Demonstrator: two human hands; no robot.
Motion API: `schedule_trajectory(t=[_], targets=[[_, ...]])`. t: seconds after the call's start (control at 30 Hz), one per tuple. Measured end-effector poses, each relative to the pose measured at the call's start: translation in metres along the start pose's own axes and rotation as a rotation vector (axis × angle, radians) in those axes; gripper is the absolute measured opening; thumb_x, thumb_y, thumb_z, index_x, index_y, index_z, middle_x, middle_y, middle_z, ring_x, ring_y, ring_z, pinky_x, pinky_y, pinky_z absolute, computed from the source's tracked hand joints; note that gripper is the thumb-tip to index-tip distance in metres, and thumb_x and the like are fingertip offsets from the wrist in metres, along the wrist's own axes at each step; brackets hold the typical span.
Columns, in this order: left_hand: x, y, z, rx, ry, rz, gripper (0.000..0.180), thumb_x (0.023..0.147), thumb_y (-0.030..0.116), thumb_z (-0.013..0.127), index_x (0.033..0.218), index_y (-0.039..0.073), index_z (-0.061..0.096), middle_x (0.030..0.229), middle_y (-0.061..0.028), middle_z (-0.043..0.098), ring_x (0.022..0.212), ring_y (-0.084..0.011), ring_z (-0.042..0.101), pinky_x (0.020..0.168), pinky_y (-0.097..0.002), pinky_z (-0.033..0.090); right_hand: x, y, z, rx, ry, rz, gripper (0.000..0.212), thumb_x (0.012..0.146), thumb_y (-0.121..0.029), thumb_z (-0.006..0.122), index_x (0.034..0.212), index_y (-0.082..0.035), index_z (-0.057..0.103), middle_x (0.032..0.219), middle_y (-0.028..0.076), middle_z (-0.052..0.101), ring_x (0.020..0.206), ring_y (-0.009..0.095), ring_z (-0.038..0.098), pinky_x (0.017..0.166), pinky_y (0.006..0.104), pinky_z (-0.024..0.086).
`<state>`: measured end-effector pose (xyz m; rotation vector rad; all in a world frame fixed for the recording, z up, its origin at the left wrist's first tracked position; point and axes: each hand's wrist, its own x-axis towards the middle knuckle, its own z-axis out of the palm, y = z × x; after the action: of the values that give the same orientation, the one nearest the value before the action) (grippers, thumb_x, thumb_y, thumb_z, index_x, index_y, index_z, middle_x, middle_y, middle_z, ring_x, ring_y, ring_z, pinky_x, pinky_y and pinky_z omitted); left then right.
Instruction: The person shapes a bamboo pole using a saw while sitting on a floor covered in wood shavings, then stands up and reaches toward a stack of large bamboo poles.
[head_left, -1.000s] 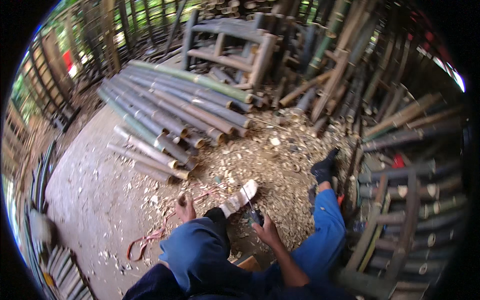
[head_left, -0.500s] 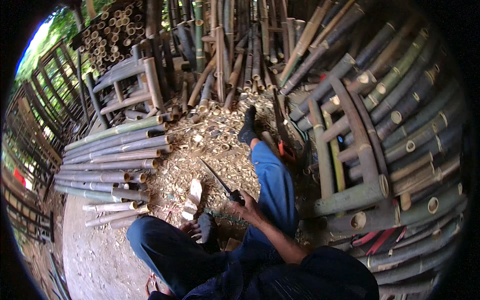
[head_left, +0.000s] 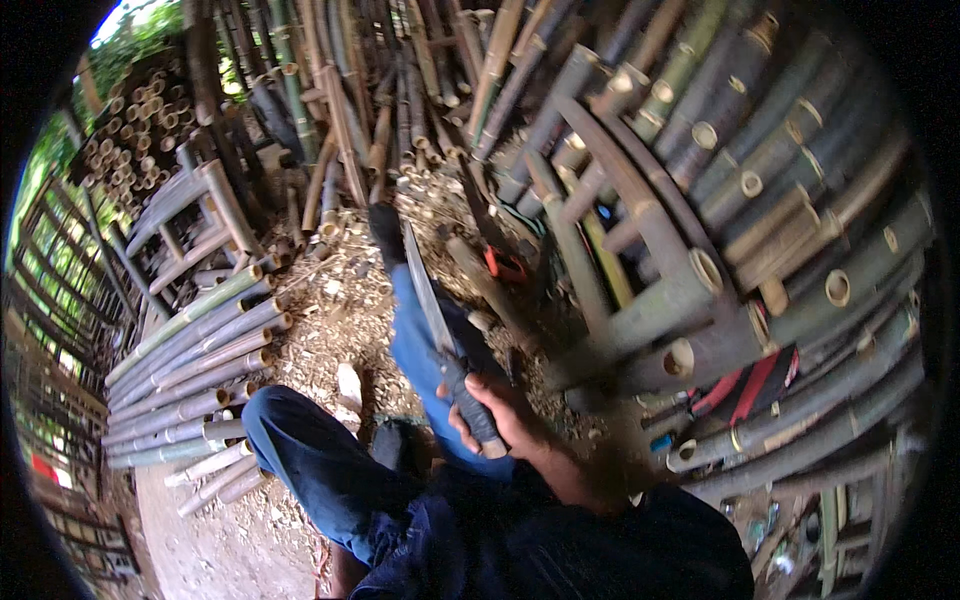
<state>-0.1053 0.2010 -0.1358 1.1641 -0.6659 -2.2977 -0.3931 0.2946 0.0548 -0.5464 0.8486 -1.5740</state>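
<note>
My right hand [head_left: 500,415] is closed around the dark wrapped handle of a long knife [head_left: 428,300]. The blade points up and away from me, over my outstretched blue trouser leg [head_left: 408,345]. A pale wooden butt end sticks out below my grip. My left hand does not show. Between my legs, a pale piece of wood [head_left: 349,386] rests on the chip-strewn ground.
Cut bamboo poles [head_left: 180,375] lie stacked at left. A bamboo frame [head_left: 640,220] stands at right among thicker poles. Beyond my foot is an orange-handled tool [head_left: 505,265]. Wood chips [head_left: 325,290] cover the ground. A bamboo stool-like frame [head_left: 185,220] stands far left.
My right hand has come nearer and lifted the knife, whose blade has swung from pointing up-left to nearly straight ahead. The whole view has turned toward the right.
</note>
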Motion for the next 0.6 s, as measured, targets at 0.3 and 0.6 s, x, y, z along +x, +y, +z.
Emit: schedule_trajectory(t=[0.3,0.6], targets=[[0.06,0.18,-0.046,-0.335,0.334,0.487,0.021,0.098,0.018,0.059,0.113,0.004,0.063,0.098,-0.006,0.069,0.085,-0.0217,0.066,0.082,-0.0405,0.058,-0.042,0.011,-0.125,-0.803,0.798,-0.192,0.05,0.1,-0.047,0.056,0.127,-0.005,0.059,0.105,0.014,0.063,0.1,0.025,0.061,0.089,0.04,0.048],[0.063,0.462,-0.005,-0.28,-0.072,0.767,0.016,0.097,0.015,0.06,0.105,0.003,0.067,0.081,-0.0046,0.067,0.075,-0.0187,0.065,0.076,-0.0366,0.058,0.064,0.108,-0.269,-0.474,0.927,-0.033,0.082,0.091,-0.039,0.067,0.152,0.002,0.03,0.13,0.021,0.052,0.12,0.033,0.052,0.1,0.0464,0.042]])
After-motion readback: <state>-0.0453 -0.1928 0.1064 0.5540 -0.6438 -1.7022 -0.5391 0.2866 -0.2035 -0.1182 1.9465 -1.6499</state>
